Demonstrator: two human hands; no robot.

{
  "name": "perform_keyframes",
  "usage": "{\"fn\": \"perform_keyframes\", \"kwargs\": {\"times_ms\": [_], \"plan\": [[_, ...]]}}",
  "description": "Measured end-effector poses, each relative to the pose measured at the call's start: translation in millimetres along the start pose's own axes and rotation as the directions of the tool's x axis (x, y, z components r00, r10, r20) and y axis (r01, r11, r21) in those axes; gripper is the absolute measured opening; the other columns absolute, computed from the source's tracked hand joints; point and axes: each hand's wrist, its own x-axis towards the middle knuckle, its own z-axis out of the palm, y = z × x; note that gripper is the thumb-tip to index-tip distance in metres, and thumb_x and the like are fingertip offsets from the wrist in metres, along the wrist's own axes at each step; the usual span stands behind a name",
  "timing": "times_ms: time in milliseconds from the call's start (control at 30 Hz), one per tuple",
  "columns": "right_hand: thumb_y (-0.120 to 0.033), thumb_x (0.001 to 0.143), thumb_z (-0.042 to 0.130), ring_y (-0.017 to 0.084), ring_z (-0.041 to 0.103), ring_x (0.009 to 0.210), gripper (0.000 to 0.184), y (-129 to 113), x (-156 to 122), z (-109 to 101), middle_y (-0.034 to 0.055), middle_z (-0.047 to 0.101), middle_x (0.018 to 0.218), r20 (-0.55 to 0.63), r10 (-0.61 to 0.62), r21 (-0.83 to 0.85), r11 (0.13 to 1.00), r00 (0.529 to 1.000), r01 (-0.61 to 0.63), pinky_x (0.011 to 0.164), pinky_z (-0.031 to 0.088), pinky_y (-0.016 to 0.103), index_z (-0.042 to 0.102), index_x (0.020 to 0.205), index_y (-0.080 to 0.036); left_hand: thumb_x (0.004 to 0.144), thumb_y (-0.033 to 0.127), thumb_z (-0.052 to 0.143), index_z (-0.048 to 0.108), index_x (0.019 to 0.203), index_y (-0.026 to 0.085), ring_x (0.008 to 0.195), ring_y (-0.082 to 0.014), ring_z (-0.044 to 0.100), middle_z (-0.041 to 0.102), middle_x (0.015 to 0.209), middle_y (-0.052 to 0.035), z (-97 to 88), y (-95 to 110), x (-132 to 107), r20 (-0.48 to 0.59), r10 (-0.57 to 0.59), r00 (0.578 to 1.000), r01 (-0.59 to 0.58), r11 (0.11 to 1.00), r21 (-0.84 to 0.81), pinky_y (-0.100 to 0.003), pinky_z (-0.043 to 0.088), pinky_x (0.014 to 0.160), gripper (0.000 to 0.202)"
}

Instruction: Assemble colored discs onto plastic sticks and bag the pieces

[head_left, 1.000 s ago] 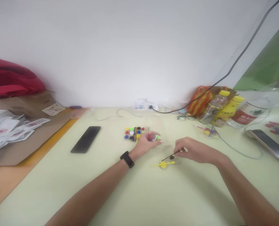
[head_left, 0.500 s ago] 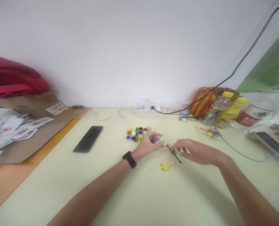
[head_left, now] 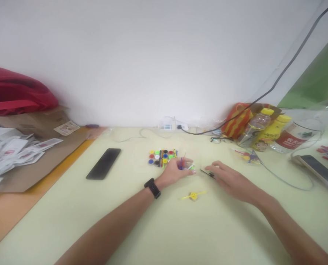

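Black piece point(head_left: 209, 173) under the right hand point(head_left: 227, 179)
Its lower end no longer juts out; left hand point(head_left: 173, 171) at coloured parts point(head_left: 190, 166), hands apart, both grips unclear; yellow piece point(head_left: 193, 195) nearby on worktop point(head_left: 142, 232).

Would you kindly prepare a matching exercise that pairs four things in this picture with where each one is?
1. Yellow piece
2. Dark phone
3. Eyeglasses
4. Black piece

A. Right beside the bottles
B. At the fingers of the right hand
C. On the table, nearer the camera than both hands
D. To the left of the left hand

Pairs: 1-C, 2-D, 3-A, 4-B
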Motion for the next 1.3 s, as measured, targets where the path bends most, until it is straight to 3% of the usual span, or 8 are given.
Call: {"fn": "perform_keyframes", "kwargs": {"times_ms": [100, 267, 467, 667, 767, 833, 1000, 1300], "plan": [[-0.033, 0.097, 0.040, 0.032, 0.061, 0.119, 0.032, 11, -5, 11, 0.0109, 0.063, 0.127, -0.094, 0.083, -0.076, 0.993, 0.992, -0.090, 0.096, 0.050, 0.046, 0.053, 0.125, -0.029, 0.064, 0.047, 0.091, 0.079, 0.109, 0.018, 0.067, -0.0127, 0.054, 0.062, 0.078, -0.0022, 0.3, 2, 0, -0.003, -0.015, 1.000, 0.015, 1.000, -0.011, -0.024, 0.045, 0.059, 0.055], [-0.036, 0.099, 0.033, 0.027, 0.063, 0.083, 0.022, 29, -12, 23, 0.0069, 0.063, 0.089, -0.121, 0.150, -0.096, 0.982, 0.981, -0.162, 0.073, 0.050, 0.040, 0.047, 0.085, -0.026, 0.065, 0.046, 0.091, 0.079, 0.109, 0.018, 0.067, -0.0122, 0.052, 0.061, 0.078, -0.0016, 0.1, 2, 0, 0.016, -0.043, 0.999, 0.043, 0.999, -0.010, -0.025, 0.043, 0.058, 0.053], [-0.045, 0.101, 0.039, 0.025, 0.061, 0.071, 0.023, 21, -11, -16, 0.0050, 0.065, 0.079, -0.227, 0.198, 0.127, 0.977, 0.954, -0.173, 0.065, 0.049, 0.039, 0.049, 0.090, -0.027, 0.066, 0.048, 0.090, 0.079, 0.108, 0.019, 0.068, -0.0138, 0.056, 0.064, 0.080, -0.0026, 0.7, 2, -1, 0.024, -0.025, 0.999, 0.025, 1.000, 0.003, -0.027, 0.046, 0.062, 0.053], [-0.042, 0.089, 0.068, 0.022, 0.067, 0.070, 0.016, -36, 0, -82, 0.0048, 0.070, 0.077, -0.672, 0.204, 0.343, 0.938, 0.712, 0.054, 0.068, 0.056, 0.036, 0.068, 0.089, -0.026, 0.067, 0.047, 0.089, 0.079, 0.105, 0.018, 0.066, -0.0130, 0.052, 0.061, 0.076, -0.0014, 0.6, 5, -1, 0.029, 0.008, 1.000, -0.008, 1.000, 0.004, -0.026, 0.041, 0.059, 0.049], [-0.032, 0.085, 0.074, 0.021, 0.069, 0.074, 0.010, -64, 9, -97, 0.0059, 0.073, 0.079, -0.736, 0.135, 0.326, 0.930, 0.664, 0.172, 0.071, 0.057, 0.034, 0.072, 0.087, -0.023, 0.068, 0.047, 0.089, 0.079, 0.104, 0.017, 0.064, -0.0120, 0.047, 0.057, 0.073, 0.0003, 1.0, 6, -2, 0.028, 0.008, 1.000, -0.009, 1.000, 0.009, -0.025, 0.038, 0.058, 0.048], [-0.027, 0.085, 0.072, 0.021, 0.070, 0.077, 0.007, -77, 17, -101, 0.0057, 0.075, 0.084, -0.731, 0.035, 0.250, 0.943, 0.682, 0.220, 0.073, 0.057, 0.033, 0.074, 0.089, -0.022, 0.068, 0.048, 0.088, 0.078, 0.105, 0.017, 0.064, -0.0117, 0.046, 0.056, 0.073, 0.0009, 2.0, 5, -2, 0.016, 0.012, 1.000, -0.012, 1.000, 0.026, -0.025, 0.036, 0.057, 0.049], [-0.021, 0.086, 0.064, 0.020, 0.069, 0.078, 0.007, -95, 37, -102, 0.0024, 0.075, 0.088, -0.522, -0.221, 0.012, 0.964, 0.824, 0.266, 0.069, 0.052, 0.030, 0.071, 0.087, -0.022, 0.068, 0.049, 0.088, 0.078, 0.108, 0.017, 0.064, -0.0112, 0.043, 0.054, 0.074, 0.0019, 4.4, 6, -2, -0.023, 0.033, 0.999, -0.032, 0.998, 0.051, -0.026, 0.036, 0.060, 0.052], [-0.010, 0.085, 0.052, 0.020, 0.062, 0.081, 0.017, -99, 62, -84, 0.0033, 0.071, 0.092, -0.320, -0.213, -0.237, 0.961, 0.923, 0.140, 0.066, 0.039, 0.030, 0.064, 0.091, -0.021, 0.068, 0.048, 0.089, 0.077, 0.106, 0.017, 0.064, -0.0115, 0.045, 0.057, 0.074, 0.0014, 4.6, 6, -3, -0.021, 0.073, 0.997, -0.072, 0.996, 0.060, -0.026, 0.038, 0.061, 0.051]]}}
